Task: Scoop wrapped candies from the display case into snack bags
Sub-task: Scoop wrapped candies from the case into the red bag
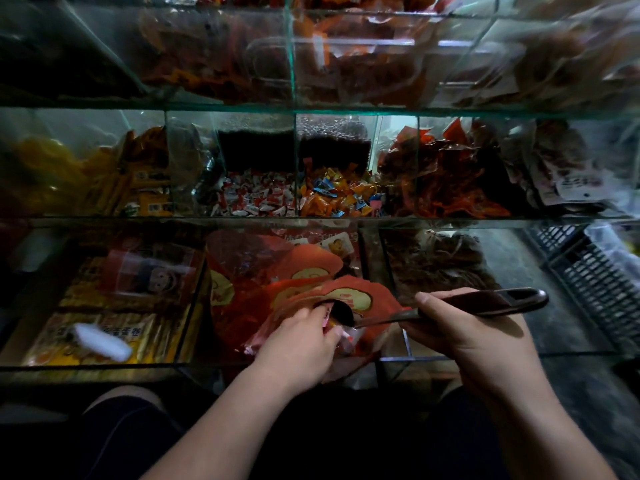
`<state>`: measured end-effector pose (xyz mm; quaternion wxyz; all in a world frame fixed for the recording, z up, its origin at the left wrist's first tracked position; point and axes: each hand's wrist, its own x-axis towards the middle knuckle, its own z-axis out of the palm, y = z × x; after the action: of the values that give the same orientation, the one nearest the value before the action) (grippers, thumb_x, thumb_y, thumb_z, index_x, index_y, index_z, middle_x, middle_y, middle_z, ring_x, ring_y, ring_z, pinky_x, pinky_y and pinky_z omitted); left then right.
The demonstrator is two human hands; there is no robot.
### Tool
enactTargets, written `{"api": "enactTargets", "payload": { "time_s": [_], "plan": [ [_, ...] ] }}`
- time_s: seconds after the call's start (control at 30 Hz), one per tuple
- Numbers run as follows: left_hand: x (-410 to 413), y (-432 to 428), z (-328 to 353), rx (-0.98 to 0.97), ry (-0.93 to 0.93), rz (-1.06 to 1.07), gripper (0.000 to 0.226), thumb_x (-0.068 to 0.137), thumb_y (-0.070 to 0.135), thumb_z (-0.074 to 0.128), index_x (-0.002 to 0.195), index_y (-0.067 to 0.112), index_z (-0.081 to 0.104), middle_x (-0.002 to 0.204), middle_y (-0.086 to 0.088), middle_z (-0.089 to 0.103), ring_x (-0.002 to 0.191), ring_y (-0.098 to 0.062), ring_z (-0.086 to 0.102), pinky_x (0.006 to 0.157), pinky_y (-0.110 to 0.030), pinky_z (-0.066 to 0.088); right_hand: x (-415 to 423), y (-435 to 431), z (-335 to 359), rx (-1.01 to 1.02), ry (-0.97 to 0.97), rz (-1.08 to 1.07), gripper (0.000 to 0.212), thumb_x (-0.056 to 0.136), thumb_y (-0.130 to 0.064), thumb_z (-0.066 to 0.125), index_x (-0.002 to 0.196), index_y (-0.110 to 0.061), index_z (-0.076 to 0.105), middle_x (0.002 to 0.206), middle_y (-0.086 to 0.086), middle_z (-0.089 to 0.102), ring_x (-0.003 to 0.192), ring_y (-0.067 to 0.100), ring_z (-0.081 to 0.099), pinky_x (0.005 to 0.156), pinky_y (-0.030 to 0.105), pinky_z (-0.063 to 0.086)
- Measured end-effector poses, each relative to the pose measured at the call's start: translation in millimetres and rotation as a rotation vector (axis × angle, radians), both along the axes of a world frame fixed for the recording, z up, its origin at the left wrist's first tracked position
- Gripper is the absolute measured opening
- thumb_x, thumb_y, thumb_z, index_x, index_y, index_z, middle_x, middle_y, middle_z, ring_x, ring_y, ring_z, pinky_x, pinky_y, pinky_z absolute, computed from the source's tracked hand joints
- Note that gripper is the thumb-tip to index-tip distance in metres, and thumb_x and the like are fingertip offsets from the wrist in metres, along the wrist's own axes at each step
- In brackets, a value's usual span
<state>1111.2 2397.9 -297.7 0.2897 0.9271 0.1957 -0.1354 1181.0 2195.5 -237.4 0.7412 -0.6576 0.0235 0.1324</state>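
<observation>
My left hand [298, 341] grips the rim of a red snack bag [353, 296] and holds its mouth open over the lowest shelf of the glass display case [311, 223]. My right hand [464, 327] holds a dark-handled metal scoop [485, 301], whose bowl dips into the bag's mouth beside the left fingers. A few pink-and-white wrapped candies [341, 336] show at the bag's opening. Red-and-white wrapped candies [256, 199] and orange-and-blue ones [343, 197] fill two middle-shelf compartments.
More red bags [270, 265] lie stacked behind the held one. Yellow snack packs [104, 334] with a white object on top fill the lower left compartment, dried brown goods [436, 261] the lower right. A black plastic crate [595, 271] stands at the right. My knee [121, 410] is below.
</observation>
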Motion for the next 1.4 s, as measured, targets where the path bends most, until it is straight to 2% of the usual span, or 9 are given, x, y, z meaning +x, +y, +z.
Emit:
{"api": "enactTargets", "payload": {
  "time_s": [0.13, 0.33, 0.5, 0.73, 0.93, 1.03, 1.13, 1.23, 1.4],
  "plan": [
    [-6.4, -2.2, -10.1, 0.151, -0.021, 0.093, 0.044, 0.102, 0.048, 0.036, 0.134, 0.021, 0.05, 0.135, -0.007, 0.053, 0.126, -0.032, 0.052, 0.104, -0.043, 0.043, 0.3, -5.4, 5.9, -0.047, -0.035, -0.032, 0.008, 0.077, -0.016, 0.085, 0.074, -0.013, 0.078, 0.075, 0.014, 0.077, 0.076, 0.034, 0.078, 0.068, 0.035, 0.063],
    [-1.3, -5.0, -7.2, -0.016, -0.296, 0.048, 0.053, 0.105, 0.044, 0.038, 0.154, 0.025, 0.036, 0.154, 0.006, 0.04, 0.143, -0.016, 0.034, 0.118, -0.037, 0.029, -6.4, -8.2, 25.7, 0.022, -0.043, -0.025, 0.009, 0.078, -0.01, 0.082, 0.07, -0.01, 0.077, 0.073, 0.015, 0.076, 0.076, 0.036, 0.078, 0.068, 0.037, 0.063],
    [-3.7, -12.0, 2.9, -0.025, -0.532, 0.106, 0.053, 0.105, 0.049, 0.031, 0.147, 0.022, 0.05, 0.151, 0.01, 0.045, 0.143, -0.008, 0.032, 0.121, -0.029, 0.022, -14.8, -9.5, 51.7, 0.12, -0.033, 0.003, 0.017, 0.086, 0.003, 0.07, 0.071, -0.004, 0.067, 0.06, 0.011, 0.071, 0.062, 0.028, 0.076, 0.057, 0.028, 0.061],
    [9.7, -16.2, 36.9, 0.039, -0.841, 0.09, 0.05, 0.101, 0.049, 0.035, 0.129, 0.02, 0.065, 0.141, 0.006, 0.055, 0.142, -0.013, 0.039, 0.124, -0.044, 0.016, -27.2, -23.4, 89.0, 0.2, -0.139, 0.006, 0.016, 0.056, -0.021, 0.083, 0.065, -0.015, 0.072, 0.071, 0.016, 0.072, 0.076, 0.045, 0.076, 0.068, 0.037, 0.062],
    [86.7, 18.8, 81.5, 0.097, -0.758, -0.038, 0.049, 0.1, 0.044, 0.047, 0.139, 0.017, 0.057, 0.153, -0.002, 0.044, 0.147, -0.019, 0.028, 0.121, -0.046, 0.022, 18.8, -1.5, 95.9, 0.384, 0.013, -0.087, 0.028, 0.088, -0.011, 0.071, 0.06, -0.015, 0.075, 0.069, -0.001, 0.07, 0.071, 0.015, 0.076, 0.077, 0.036, 0.064],
    [119.3, 40.6, 95.4, -0.005, -0.721, -0.004, 0.049, 0.103, 0.038, 0.051, 0.148, 0.018, 0.049, 0.16, -0.002, 0.035, 0.15, -0.019, 0.021, 0.123, -0.035, 0.015, 51.6, 17.2, 89.4, 0.526, 0.1, -0.122, 0.021, 0.095, -0.011, 0.066, 0.074, -0.008, 0.066, 0.072, 0.003, 0.065, 0.077, 0.018, 0.072, 0.086, 0.045, 0.063],
    [123.2, 54.8, 96.5, -0.202, -0.828, 0.197, 0.043, 0.105, 0.036, 0.05, 0.144, 0.019, 0.052, 0.15, -0.003, 0.047, 0.139, -0.015, 0.04, 0.113, -0.023, 0.028, 80.9, 47.0, 75.1, 0.569, 0.162, -0.169, 0.012, 0.094, -0.009, 0.067, 0.085, -0.002, 0.065, 0.087, 0.01, 0.067, 0.09, 0.023, 0.072, 0.086, 0.045, 0.063],
    [109.0, 62.1, 87.2, -0.332, -0.871, 0.342, 0.038, 0.104, 0.037, 0.051, 0.136, 0.019, 0.06, 0.136, 0.0, 0.059, 0.126, -0.013, 0.053, 0.1, -0.017, 0.039, 98.9, 84.6, 53.7, 0.334, 0.073, -0.152, 0.007, 0.09, -0.009, 0.071, 0.094, -0.003, 0.07, 0.097, 0.011, 0.07, 0.092, 0.024, 0.075, 0.093, 0.043, 0.06],
    [87.5, 69.6, 68.2, -0.339, -0.812, 0.384, 0.038, 0.101, 0.036, 0.056, 0.134, 0.016, 0.061, 0.134, -0.003, 0.06, 0.124, -0.018, 0.056, 0.108, -0.038, 0.045, 108.8, 97.9, 25.8, -0.375, -0.682, 0.196, 0.011, 0.091, -0.009, 0.072, 0.102, -0.007, 0.07, 0.094, 0.001, 0.069, 0.083, -0.003, 0.067, 0.074, 0.006, 0.049]
  ]
}}
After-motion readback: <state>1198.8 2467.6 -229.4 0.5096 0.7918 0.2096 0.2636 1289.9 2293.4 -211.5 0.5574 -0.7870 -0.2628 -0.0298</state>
